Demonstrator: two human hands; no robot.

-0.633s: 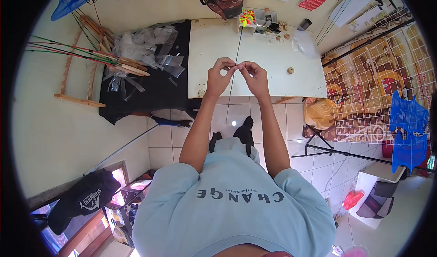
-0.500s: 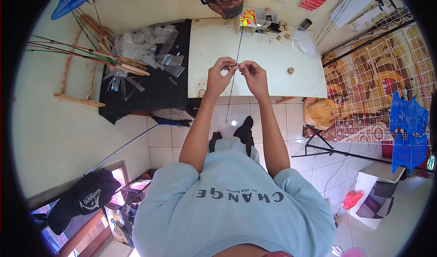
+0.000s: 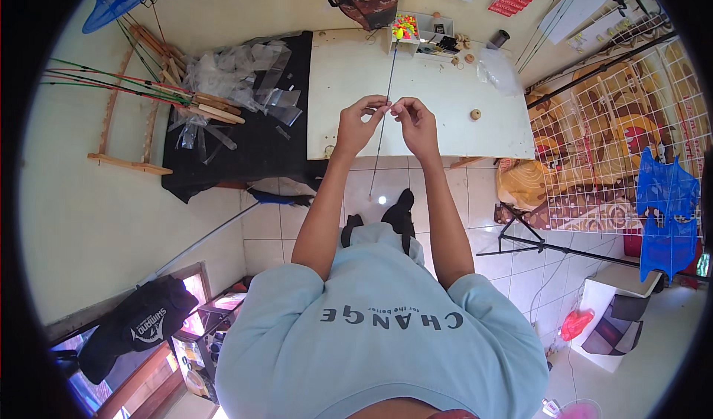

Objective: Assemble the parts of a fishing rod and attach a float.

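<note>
Now both hands pinching the thin dark rod (image 3: 385,101) mid-length over the white bench (image 3: 349,77), left hand (image 3: 359,126) and right hand (image 3: 413,122) equally near, rod running straight away toward the bench's far edge.

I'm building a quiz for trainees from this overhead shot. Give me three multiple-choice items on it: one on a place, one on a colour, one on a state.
1. Where is the small round wooden spool?
A. on the white table, to the right of the hands
B. on the black cloth
C. on the floor tiles

2. What colour is the cloth left of the white table?
A. red
B. black
C. yellow

3. How is the thin dark rod held?
A. it lies untouched on the table
B. the right hand alone grips it
C. the left hand and right hand meet at it with pinched fingers

Key: 1 A, the spool sits on the tabletop; 2 B, the cloth is black; 3 C, both hands' fingertips close at the rod.
</note>
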